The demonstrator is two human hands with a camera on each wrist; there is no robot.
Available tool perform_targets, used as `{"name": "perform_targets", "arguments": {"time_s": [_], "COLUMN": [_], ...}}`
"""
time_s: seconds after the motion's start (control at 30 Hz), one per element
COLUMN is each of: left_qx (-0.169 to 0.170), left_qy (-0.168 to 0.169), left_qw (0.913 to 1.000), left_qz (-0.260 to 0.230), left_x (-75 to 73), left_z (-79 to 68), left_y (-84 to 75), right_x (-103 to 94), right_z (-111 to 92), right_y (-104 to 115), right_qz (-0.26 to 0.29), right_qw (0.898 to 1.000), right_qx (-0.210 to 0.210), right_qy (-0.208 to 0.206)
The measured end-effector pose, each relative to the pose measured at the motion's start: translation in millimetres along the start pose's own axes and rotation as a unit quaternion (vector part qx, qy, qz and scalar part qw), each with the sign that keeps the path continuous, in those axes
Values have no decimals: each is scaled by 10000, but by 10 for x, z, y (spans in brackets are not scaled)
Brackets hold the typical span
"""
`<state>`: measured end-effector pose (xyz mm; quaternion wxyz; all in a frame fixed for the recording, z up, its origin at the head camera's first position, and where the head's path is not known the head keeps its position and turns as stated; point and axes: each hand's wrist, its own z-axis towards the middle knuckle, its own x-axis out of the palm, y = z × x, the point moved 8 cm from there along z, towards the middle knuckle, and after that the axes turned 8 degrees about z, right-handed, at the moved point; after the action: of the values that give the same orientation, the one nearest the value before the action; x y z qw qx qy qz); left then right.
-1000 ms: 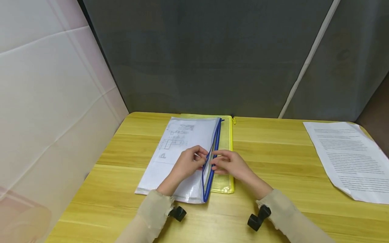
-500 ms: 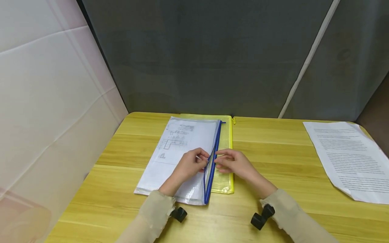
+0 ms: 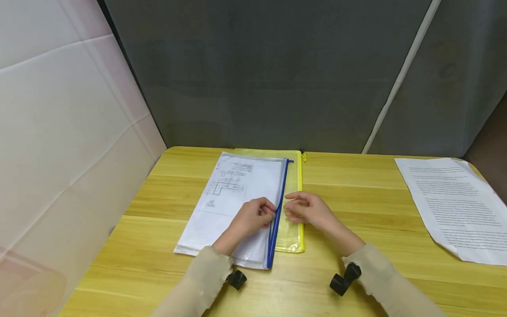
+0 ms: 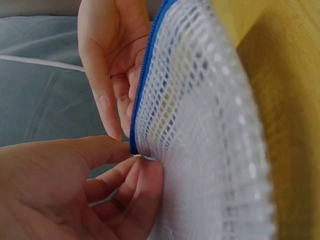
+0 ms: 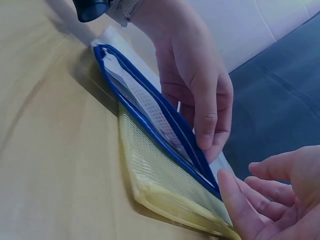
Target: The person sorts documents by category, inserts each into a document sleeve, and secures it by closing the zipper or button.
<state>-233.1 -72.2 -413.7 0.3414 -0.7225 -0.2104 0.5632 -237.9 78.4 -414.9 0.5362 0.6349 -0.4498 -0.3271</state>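
A clear mesh zip pouch [image 3: 249, 185] with a blue zip [image 3: 273, 246] along its right side lies on the table, a sheet with a line drawing showing through it. My left hand [image 3: 253, 218] pinches one edge of the zip between thumb and fingers, as the left wrist view shows. In the right wrist view the pouch mouth [image 5: 155, 115] gapes apart, with white paper inside. My right hand [image 3: 310, 211] hovers just right of the zip, fingers loosely bent and holding nothing. Partly under the clear pouch lies a yellow mesh pouch [image 3: 294, 176].
A printed white sheet [image 3: 455, 207] lies at the right of the wooden table [image 3: 356, 193]. A dark grey partition [image 3: 257, 75] stands behind the table, and a pale panel [image 3: 71, 132] rises on the left. Small black devices [image 3: 344, 279] sit on both wrists.
My left hand has shifted slightly right with the pinched zip edge, and the pouch mouth looks narrower from above. My right hand has drawn a little right, away from the zip.
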Motion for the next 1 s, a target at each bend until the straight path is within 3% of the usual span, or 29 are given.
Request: {"name": "perform_targets", "arguments": {"time_s": [0.17, 0.37, 0.6, 0.7, 0.8, 0.87, 1.0], "left_qx": [14, -87, -358, -329, -203, -126, -20], "left_qy": [104, 192, 278, 308, 218, 30, -273], "left_qw": [9973, 9861, 9751, 9699, 9623, 9572, 9487], "left_qz": [721, 1647, 2171, 2395, 2705, 2890, 3150], "left_x": [12, -38, -158, -160, -165, -172, -130], "left_z": [10, 75, 280, 393, 520, 615, 793], "left_y": [-54, -131, -120, -125, -159, -189, -208], "right_x": [-111, -315, -455, -485, -535, -559, -546], "right_z": [88, 288, 557, 665, 780, 858, 970], "right_y": [67, 207, 401, 445, 475, 489, 466], "right_qz": [-150, -370, -629, -1106, -1869, -2462, -3798], "right_qw": [9998, 9979, 9931, 9877, 9734, 9580, 9122], "right_qx": [-4, -17, -111, -210, -368, -499, -591], "right_qy": [-134, -524, -982, -1082, -1274, -1384, -1418]}}
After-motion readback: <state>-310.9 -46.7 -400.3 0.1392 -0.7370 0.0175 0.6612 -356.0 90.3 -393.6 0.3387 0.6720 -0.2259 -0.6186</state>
